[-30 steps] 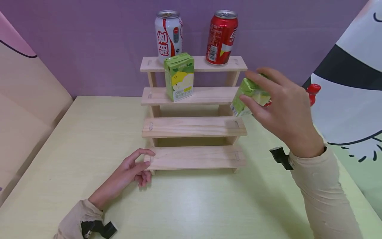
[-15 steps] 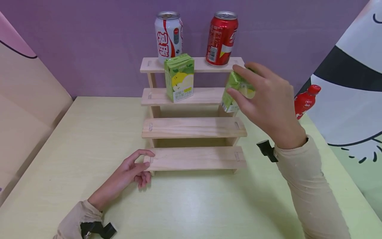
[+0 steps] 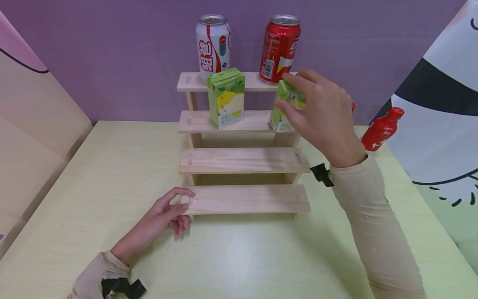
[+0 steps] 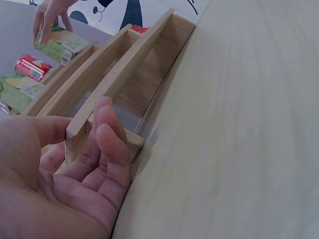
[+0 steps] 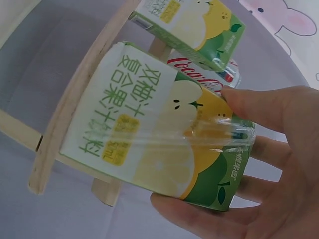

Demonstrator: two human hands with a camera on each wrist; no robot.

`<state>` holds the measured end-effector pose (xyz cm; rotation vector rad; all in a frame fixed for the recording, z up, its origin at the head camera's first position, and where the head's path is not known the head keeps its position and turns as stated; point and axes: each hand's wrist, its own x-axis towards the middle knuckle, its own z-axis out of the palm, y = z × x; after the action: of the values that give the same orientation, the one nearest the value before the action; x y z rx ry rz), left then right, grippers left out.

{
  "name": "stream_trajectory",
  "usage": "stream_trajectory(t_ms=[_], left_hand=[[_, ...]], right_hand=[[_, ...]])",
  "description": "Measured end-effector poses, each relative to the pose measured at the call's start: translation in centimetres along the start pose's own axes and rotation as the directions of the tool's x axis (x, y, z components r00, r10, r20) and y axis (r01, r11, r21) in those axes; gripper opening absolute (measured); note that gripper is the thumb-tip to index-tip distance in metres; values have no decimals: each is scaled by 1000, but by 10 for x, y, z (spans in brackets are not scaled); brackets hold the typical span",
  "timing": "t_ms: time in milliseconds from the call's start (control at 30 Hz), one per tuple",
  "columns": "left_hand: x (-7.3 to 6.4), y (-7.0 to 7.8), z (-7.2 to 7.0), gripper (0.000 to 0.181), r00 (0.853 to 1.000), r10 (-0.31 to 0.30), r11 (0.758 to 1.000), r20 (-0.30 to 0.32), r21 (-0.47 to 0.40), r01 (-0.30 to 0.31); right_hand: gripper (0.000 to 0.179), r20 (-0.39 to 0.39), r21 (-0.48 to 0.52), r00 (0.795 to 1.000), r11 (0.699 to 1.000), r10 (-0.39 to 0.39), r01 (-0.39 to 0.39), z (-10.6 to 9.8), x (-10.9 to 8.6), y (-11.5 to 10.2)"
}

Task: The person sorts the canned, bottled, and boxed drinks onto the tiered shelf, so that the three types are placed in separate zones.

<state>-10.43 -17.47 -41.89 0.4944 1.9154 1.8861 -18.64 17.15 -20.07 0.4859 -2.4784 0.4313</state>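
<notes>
My right hand (image 3: 323,114) grips a green juice box (image 3: 278,118) near its top, at the right end of the second-highest tier of a wooden step shelf (image 3: 242,199). The right wrist view shows that box (image 5: 149,124) upright against the plank, with clear film across its front. Whether its base fully rests on the tier I cannot tell. A similar juice box (image 3: 225,99) stands left on the same tier. With thumb and fingers my left hand (image 3: 164,214) holds the left end of the lowest tier; the left wrist view shows the fingers curled around the plank end (image 4: 79,129).
On the top tier stand a white can (image 3: 213,47) at left and a red can (image 3: 280,50) at right. A red bottle (image 3: 382,128) is behind my right forearm, and another red cap (image 3: 353,107) peeks out beside the hand. A purple backdrop (image 3: 130,62) rises behind.
My right hand has moved left and slightly up, bringing the juice box from beside the shelf to the second-highest tier and turning it upright. The red bottle has come into view. My left hand stays put.
</notes>
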Motion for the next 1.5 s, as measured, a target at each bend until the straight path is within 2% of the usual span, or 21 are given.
stream_trajectory(t_ms=[167, 333, 600, 767, 933, 1067, 1167, 1500], left_hand=[[0, 1, 1, 33, 1000, -9, 1000, -1, -5, 9], [0, 1, 1, 33, 1000, -10, 1000, -1, 1, 10], [0, 0, 1, 32, 1000, -8, 1000, -8, 10, 8], [1, 0, 2, 33, 1000, -3, 1000, 5, 3, 3], [-1, 0, 1, 32, 1000, -1, 1000, -5, 7, 1], [-1, 0, 1, 33, 1000, -4, 1000, -8, 1, 4], [-2, -1, 1, 33, 1000, -1, 1000, -12, 0, 1], [-1, 0, 2, 33, 1000, -4, 1000, -3, -5, 4]], right_hand=[[48, 10, -7, 1000, 1000, 21, -21, 7, 8, 2], [49, -16, -17, 999, 999, 28, -28, 14, 14, 4], [51, -66, -20, 997, 999, 28, -29, 24, 11, 5], [53, -17, -48, 1000, 999, -1, 0, 20, 9, 9], [59, 52, 27, 998, 999, -39, 38, 16, 7, 17], [68, 78, 76, 997, 997, 0, -6, 18, 3, 22], [73, 62, 85, 998, 996, 33, -38, 22, -1, 23], [73, -65, 96, 997, 994, 52, -46, 30, -16, 26]])
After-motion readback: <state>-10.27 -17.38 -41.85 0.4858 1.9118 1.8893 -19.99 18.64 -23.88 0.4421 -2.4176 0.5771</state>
